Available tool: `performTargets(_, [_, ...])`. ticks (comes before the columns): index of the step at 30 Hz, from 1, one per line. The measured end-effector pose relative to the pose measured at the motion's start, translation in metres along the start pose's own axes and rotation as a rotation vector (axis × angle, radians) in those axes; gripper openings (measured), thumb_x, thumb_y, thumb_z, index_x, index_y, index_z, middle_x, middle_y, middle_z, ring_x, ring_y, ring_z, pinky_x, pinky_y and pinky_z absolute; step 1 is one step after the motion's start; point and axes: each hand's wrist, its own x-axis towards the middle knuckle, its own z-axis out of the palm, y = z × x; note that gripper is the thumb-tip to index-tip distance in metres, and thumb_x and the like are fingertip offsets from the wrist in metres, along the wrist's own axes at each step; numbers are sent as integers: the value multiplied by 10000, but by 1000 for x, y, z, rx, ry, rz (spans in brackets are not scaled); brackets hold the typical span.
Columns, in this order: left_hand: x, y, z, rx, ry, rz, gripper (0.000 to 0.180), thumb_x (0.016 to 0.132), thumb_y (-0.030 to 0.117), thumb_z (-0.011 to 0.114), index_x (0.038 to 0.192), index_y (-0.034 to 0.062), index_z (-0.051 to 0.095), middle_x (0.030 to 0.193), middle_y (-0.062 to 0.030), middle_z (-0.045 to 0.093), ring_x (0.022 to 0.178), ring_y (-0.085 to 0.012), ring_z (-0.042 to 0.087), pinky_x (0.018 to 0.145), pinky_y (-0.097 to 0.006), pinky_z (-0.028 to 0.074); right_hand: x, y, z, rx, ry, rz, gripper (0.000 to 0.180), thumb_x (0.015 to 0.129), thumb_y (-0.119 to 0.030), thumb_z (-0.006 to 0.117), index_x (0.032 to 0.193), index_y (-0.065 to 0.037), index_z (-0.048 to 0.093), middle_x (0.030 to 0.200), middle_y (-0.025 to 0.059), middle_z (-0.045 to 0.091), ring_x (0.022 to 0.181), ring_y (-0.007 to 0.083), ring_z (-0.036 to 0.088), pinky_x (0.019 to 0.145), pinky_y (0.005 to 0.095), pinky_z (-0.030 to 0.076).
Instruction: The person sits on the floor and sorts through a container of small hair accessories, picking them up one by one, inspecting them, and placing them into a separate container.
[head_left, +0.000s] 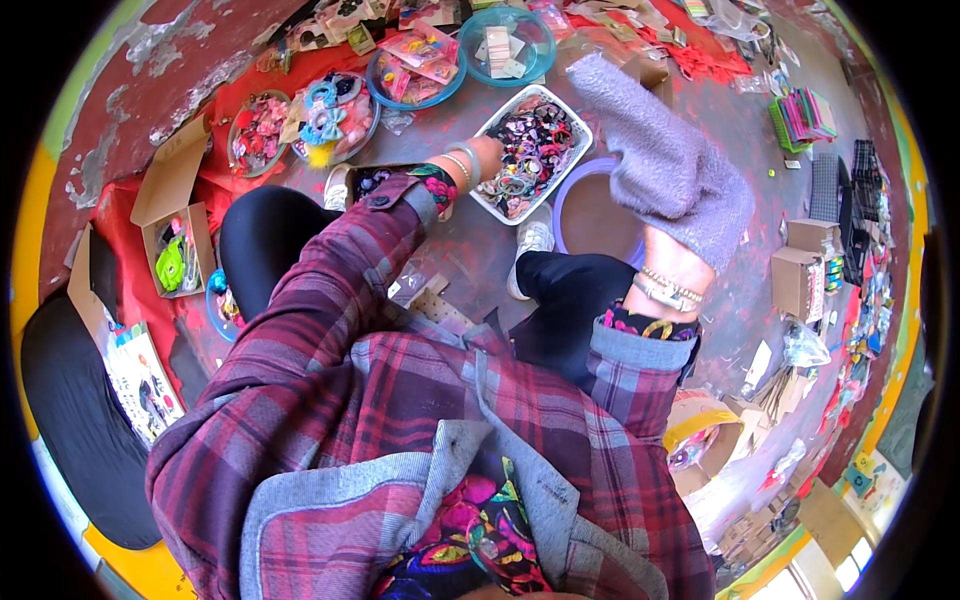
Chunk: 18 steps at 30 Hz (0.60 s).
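White basket (584, 142) of assorted hair ties (525, 165), on floor (470, 260). Left hand (485, 157) at its left rim, grip indiscernible. Right hand (678, 257) covered by fuzzy lavender cloth (685, 180); grip hidden, cannot be told.

Maroon-and-grey plaid jacket (400, 400) with broad grey edging (330, 488), a dark button (378, 201) on its left sleeve (330, 275) and grey turned-back right cuff (650, 348); a bright floral top (485, 535); bracelets (668, 291) on both wrists (655, 263); black trousers (565, 287); white shoes (537, 236)
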Motion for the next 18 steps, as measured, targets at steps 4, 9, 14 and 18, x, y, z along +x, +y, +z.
performTargets(4, [40,-3,34,25,79,71,206,742,194,555,881,51,602,932,-166,573,921,-333,530,811,-405,415,5,-4,-2,755,151,235,231,864,-159,405,965,3,535,925,150,570,839,248,556,765,388,468])
performTargets(9, [93,-9,53,18,138,-33,245,766,162,539,972,33,569,1072,-177,520,1006,-335,502,860,-388,414,13,-1,-24,955,21,328,310,870,-195,371,1045,15,517,1005,158,563,898,261,538,797,471,439])
performTargets(14, [151,-21,61,-82,202,-40,473,768,74,480,1229,41,380,1262,-206,379,1136,-332,417,935,-374,366,21,-9,-11,957,386,407,374,841,-281,440,1078,-1,511,1071,123,555,932,245,538,816,452,430])
performTargets(18, [184,-23,71,178,-20,14,705,713,48,566,1328,46,221,1403,-179,120,1279,-299,213,1029,-348,253,27,-8,-10,1023,154,442,371,846,-282,423,1082,-8,507,1045,133,554,920,266,534,786,442,430])
